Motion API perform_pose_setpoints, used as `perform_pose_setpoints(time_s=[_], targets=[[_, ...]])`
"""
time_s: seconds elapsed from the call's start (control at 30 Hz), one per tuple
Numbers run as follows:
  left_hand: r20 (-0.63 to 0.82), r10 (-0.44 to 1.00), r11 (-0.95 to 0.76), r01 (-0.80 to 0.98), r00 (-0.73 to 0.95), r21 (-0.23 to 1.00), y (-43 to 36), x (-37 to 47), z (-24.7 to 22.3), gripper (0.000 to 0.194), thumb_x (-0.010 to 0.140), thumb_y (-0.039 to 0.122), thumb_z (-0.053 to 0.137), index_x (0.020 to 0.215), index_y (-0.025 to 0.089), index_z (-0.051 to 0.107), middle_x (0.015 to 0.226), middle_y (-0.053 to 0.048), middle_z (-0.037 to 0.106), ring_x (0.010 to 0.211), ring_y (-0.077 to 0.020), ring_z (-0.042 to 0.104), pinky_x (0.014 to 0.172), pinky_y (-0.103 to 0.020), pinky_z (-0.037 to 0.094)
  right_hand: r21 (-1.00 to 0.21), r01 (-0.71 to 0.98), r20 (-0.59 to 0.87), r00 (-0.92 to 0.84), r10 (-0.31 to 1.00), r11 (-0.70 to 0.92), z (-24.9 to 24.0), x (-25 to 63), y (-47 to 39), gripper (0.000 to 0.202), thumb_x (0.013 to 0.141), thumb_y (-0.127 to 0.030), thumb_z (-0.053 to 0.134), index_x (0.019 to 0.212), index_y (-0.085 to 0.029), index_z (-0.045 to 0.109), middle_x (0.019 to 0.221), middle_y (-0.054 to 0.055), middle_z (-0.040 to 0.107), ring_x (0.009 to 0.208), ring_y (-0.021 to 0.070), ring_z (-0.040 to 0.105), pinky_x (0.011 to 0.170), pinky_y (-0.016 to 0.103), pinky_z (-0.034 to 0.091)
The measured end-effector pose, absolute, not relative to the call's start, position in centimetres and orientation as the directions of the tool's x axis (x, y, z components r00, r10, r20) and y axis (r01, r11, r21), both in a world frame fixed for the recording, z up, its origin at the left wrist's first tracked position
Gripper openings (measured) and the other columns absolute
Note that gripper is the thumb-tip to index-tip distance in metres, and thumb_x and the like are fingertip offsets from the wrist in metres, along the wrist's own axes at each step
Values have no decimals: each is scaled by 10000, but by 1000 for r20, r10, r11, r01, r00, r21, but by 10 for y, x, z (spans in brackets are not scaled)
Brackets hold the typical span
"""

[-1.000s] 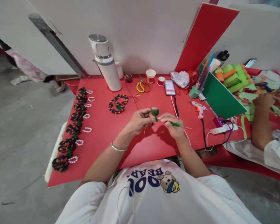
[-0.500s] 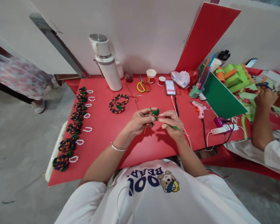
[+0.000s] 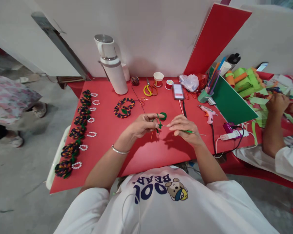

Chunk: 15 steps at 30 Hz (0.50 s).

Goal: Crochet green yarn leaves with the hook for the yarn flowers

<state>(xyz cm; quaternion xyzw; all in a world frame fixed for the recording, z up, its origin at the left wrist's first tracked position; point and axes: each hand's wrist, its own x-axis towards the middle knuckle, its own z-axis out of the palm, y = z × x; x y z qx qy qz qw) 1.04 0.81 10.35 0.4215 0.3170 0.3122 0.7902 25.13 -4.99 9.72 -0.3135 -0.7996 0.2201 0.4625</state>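
Observation:
Between thumb and fingers, my left hand (image 3: 143, 125) pinches a small piece of green crochet work (image 3: 159, 125), with green yarn looped over the index finger. My right hand (image 3: 185, 128) grips a crochet hook (image 3: 194, 132) with a green handle; its thin metal tip reaches left to the green piece. A small ball of green yarn (image 3: 163, 116) lies just beyond the left fingertips. Further back left rests a multicoloured braided cord (image 3: 124, 108) with a bit of green in it. Yellow- and orange-handled scissors (image 3: 150, 89) lie behind my hands.
Several yarn flowers (image 3: 77, 132) with bead loops line the left edge. A white flask (image 3: 113, 71), paper cup (image 3: 158, 79), phone (image 3: 178, 91) and pink glue gun (image 3: 208, 112) stand or lie around. A power strip (image 3: 234, 134) is at right, near a co-worker's hand (image 3: 277, 104).
My right hand has moved slightly right, drawing the hook away from my left hand, so more of the hook shows. A passer-by at left has shifted position.

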Motion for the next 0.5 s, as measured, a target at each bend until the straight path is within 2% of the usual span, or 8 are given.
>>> perform_pose_setpoints(time_s=[0.1,0.2,0.27,0.37,0.43,0.5], targets=[[-217,758,426,-215,615,879,7,15,104,526,524,142,884,1042,113,799,589,12,625,452,-60,495,430,-193,225,-741,190,567,-337,751,645,91,247,-48,271,929,-527,673,971,-297,810,966,48,818,933,225,726,923,480,574],[-155,829,328,-242,537,913,0,29,103,568,551,136,850,1113,103,774,604,30,619,477,-57,482,457,-193,283,-785,146,580,-166,798,601,77,234,-48,343,948,-575,617,980,-290,803,982,63,801,946,226,724,886,465,593],[-84,913,208,-280,399,937,-8,40,100,597,576,128,826,1168,104,753,647,38,624,545,-61,519,534,-193,371,-756,274,600,-73,797,594,69,222,-51,334,964,-567,597,1009,-307,803,1053,64,785,1022,229,700,920,466,581],[-4,969,73,-270,246,960,-18,54,93,595,611,148,829,1198,107,741,644,49,613,565,-61,518,558,-194,383,-640,526,662,8,750,560,63,207,-57,249,962,-495,639,1054,-332,803,1124,61,768,1085,243,650,974,477,542],[-9,974,80,-304,226,949,-21,57,90,594,626,179,847,1207,120,736,636,55,607,553,-61,517,549,-194,386,-571,609,737,85,671,550,61,198,-59,201,956,-426,671,1091,-346,796,1130,59,766,1072,244,633,976,471,528],[-57,956,162,-356,288,920,-20,55,90,601,614,211,879,1192,130,737,622,62,596,514,-56,505,508,-191,367,-555,594,792,164,588,583,59,193,-58,189,955,-377,685,1113,-358,788,1117,50,768,1046,235,637,968,459,525]])
